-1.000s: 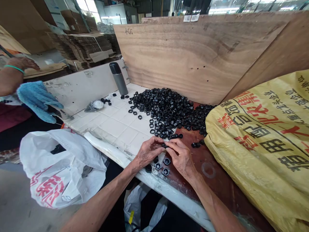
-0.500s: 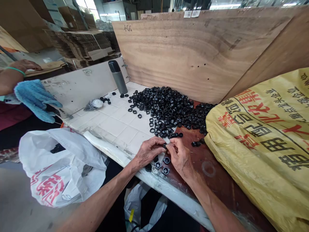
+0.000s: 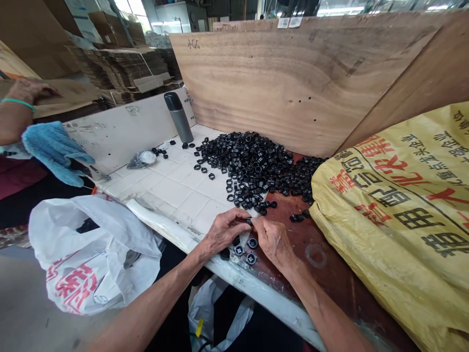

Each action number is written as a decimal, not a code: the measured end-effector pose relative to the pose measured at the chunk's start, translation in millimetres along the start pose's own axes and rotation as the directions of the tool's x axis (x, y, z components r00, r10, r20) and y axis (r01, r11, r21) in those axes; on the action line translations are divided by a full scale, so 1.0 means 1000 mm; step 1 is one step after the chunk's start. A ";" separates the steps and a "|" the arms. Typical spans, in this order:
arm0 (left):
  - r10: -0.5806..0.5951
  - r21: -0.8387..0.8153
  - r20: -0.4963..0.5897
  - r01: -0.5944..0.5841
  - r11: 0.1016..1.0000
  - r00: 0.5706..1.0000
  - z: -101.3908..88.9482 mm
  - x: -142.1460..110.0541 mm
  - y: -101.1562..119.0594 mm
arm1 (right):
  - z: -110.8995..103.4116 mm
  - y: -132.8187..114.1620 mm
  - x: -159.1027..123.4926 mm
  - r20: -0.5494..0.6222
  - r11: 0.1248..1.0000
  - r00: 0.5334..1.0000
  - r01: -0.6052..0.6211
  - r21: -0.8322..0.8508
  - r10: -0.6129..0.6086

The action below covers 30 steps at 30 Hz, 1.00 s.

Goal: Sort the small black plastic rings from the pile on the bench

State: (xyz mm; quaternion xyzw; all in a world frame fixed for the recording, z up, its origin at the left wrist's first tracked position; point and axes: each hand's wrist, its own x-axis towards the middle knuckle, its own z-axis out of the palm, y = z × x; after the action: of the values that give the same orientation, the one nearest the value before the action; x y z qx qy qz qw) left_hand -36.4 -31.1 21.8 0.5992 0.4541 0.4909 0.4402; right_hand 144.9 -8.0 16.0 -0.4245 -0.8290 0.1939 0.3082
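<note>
Near the front edge of the worktable, my left hand (image 3: 227, 229) and my right hand (image 3: 271, 238) meet fingertip to fingertip. Pinched between them is a small black plastic part (image 3: 249, 221), mostly covered by the fingers. Just below the hands lie several round black caps (image 3: 251, 258) with pale cross-shaped insides. Beyond the fingertips spreads a large heap of black plastic rings (image 3: 252, 161), some hexagonal outside, with loose ones scattered along its near and left sides.
A yellow woven sack (image 3: 395, 220) covers the right side. A grey thermos (image 3: 179, 118) stands at the back left, near a small plastic bag (image 3: 142, 159). A white plastic bag (image 3: 95, 254) hangs left. A wooden board (image 3: 300, 83) walls the back. A co-worker's hand (image 3: 31, 90) shows far left.
My right fingers have curled in closer around the small part, while my left hand stays almost still. At far left, the co-worker's hand has shifted slightly left.
</note>
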 end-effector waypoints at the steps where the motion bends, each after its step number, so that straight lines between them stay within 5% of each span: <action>1: -0.005 -0.011 -0.004 0.005 1.000 1.000 0.000 0.000 -0.001 | 0.000 0.000 0.000 -0.009 1.000 1.000 -0.014 -0.017 0.014; 4: -0.058 -0.107 -0.022 0.055 0.993 0.998 0.002 0.000 0.000 | -0.001 -0.004 -0.001 -0.068 0.992 0.994 -0.074 0.101 0.081; 7: -0.108 -0.194 -0.033 0.100 0.976 0.994 0.004 0.001 0.000 | -0.004 -0.006 0.000 -0.087 0.973 0.996 -0.010 0.232 0.031; 12: -0.097 -0.202 -0.030 0.089 0.975 0.995 0.003 0.001 -0.001 | -0.003 -0.002 0.000 -0.111 0.992 0.993 -0.011 0.128 0.025; 30: -0.102 -0.178 -0.004 0.100 0.979 0.995 0.001 0.001 0.005 | -0.005 -0.008 0.001 -0.097 0.961 0.988 -0.089 0.262 0.118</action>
State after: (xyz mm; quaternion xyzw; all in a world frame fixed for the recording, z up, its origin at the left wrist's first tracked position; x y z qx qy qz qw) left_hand -34.8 -31.4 27.1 0.5304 0.4412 0.5104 0.5134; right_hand 143.6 -10.8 24.9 -0.4341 -0.7549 0.2915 0.3959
